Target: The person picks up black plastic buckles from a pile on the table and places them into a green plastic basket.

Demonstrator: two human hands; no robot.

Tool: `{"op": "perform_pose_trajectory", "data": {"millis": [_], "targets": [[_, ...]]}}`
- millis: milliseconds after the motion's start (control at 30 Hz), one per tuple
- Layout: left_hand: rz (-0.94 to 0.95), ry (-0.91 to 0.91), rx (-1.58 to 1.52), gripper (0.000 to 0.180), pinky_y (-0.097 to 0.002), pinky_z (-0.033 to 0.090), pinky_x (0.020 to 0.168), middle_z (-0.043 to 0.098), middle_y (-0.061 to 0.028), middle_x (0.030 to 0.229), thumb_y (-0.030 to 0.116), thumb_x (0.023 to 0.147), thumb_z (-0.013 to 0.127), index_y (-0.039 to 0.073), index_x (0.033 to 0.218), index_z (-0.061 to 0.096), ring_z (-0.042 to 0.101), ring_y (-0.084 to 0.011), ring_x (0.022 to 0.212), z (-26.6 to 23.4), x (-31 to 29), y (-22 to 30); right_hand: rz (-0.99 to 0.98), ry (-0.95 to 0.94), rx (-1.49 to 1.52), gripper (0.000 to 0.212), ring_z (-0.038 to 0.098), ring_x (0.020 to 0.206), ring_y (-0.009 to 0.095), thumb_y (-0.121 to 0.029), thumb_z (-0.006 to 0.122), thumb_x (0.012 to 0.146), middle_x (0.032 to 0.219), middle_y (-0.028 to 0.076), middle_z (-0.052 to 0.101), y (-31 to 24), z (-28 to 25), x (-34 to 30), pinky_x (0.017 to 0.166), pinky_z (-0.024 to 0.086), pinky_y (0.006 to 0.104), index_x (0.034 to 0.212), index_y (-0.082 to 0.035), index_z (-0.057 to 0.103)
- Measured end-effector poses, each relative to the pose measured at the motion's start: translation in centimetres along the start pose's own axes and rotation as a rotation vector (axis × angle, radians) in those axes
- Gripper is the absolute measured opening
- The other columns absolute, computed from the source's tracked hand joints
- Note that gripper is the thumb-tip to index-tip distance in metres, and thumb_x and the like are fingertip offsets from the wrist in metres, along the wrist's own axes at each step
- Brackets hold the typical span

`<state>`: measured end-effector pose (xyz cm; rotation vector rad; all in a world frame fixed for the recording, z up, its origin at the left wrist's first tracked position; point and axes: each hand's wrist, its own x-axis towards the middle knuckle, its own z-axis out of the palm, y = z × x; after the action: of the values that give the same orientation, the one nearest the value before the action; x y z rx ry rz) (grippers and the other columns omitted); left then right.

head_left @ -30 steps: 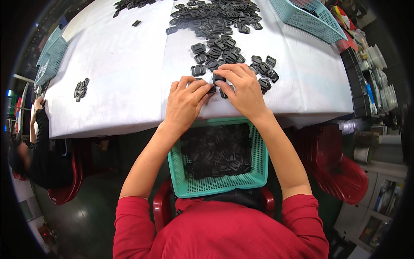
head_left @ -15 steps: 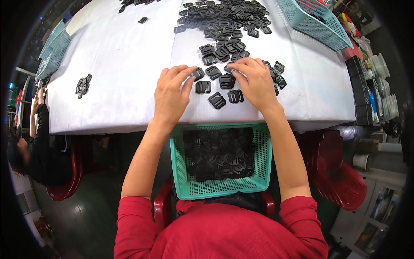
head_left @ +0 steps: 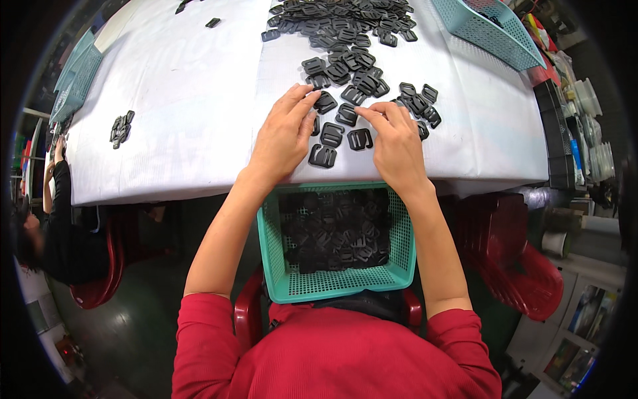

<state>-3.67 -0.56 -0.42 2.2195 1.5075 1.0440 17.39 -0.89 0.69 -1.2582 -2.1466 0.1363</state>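
Though squarish, slotted black buckles (head_left: 346,114), round-cornered

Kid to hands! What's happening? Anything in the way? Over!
Left hand at a buckle. Right hand at another. Other buckles crowd close. Basket below, clear of hands.

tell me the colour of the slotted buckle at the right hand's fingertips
Black; the slotted buckle shows best in the head view.

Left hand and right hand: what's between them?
Several loose black buckles lie between the left hand and the right hand, on the white table; the head view shows this.
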Motion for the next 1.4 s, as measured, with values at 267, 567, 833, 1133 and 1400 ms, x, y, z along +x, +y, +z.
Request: {"op": "perform_pose_trajectory", "data": {"millis": [267,567,833,1133,1400], "targets": [[-0.197,0.139,-0.306,0.032,-0.0301,0.041,0.099,0.063,-0.0142,0.12,0.001,0.094,0.044,0.001,0.121,0.059,0.057,-0.021,0.115,-0.5,0.8,-0.6,0.037,0.011,-0.034,0.041,0.054,0.093,0.028,0.009,0.054,0.072,0.099,0.008,0.055,1.1,1.5,1.5,0.079,0.045,0.0394,0.108,-0.007,0.066],[-0.03,0.135,-0.08,0.023,-0.0376,0.043,0.091,0.062,-0.0142,0.111,0.001,0.089,0.051,0.002,0.107,0.065,0.053,-0.0319,0.104,-0.3,2.2,-1.1,0.086,-0.027,0.028,0.034,0.056,0.094,0.029,0.009,0.057,0.071,0.096,0.009,0.055,0.6,1.4,2.7,0.079,0.047,0.0404,0.098,-0.008,0.067],[0.023,0.08,0.281,0.033,-0.0401,0.042,0.089,0.059,-0.0094,0.105,-0.005,0.08,0.051,0.01,0.106,0.064,0.054,-0.0301,0.1,0.3,3.6,-1.9,0.047,0.037,-0.041,0.024,0.056,0.09,0.026,0.004,0.058,0.074,0.093,0.006,0.055,0.7,1.8,3.5,0.076,0.046,0.0395,0.092,-0.01,0.067],[0.198,-0.116,0.362,0.04,-0.0375,0.044,0.087,0.06,-0.006,0.106,-0.006,0.074,0.053,0.014,0.106,0.064,0.054,-0.0265,0.102,-1.0,5.6,-3.5,-0.121,0.047,-0.188,0.021,0.056,0.088,0.022,-0.002,0.057,0.08,0.092,0.003,0.054,2.7,1.8,4.6,0.073,0.044,0.0359,0.09,-0.016,0.067],[0.179,-0.035,0.254,0.041,-0.0385,0.044,0.09,0.061,-0.0071,0.108,-0.007,0.073,0.05,0.011,0.106,0.064,0.054,-0.0278,0.104,-0.6,4.3,-2.8,-0.139,0.052,-0.243,0.02,0.055,0.089,0.022,-0.003,0.057,0.079,0.092,0.002,0.055,2.8,2.1,5.0,0.073,0.043,0.0366,0.092,-0.015,0.068]]}}
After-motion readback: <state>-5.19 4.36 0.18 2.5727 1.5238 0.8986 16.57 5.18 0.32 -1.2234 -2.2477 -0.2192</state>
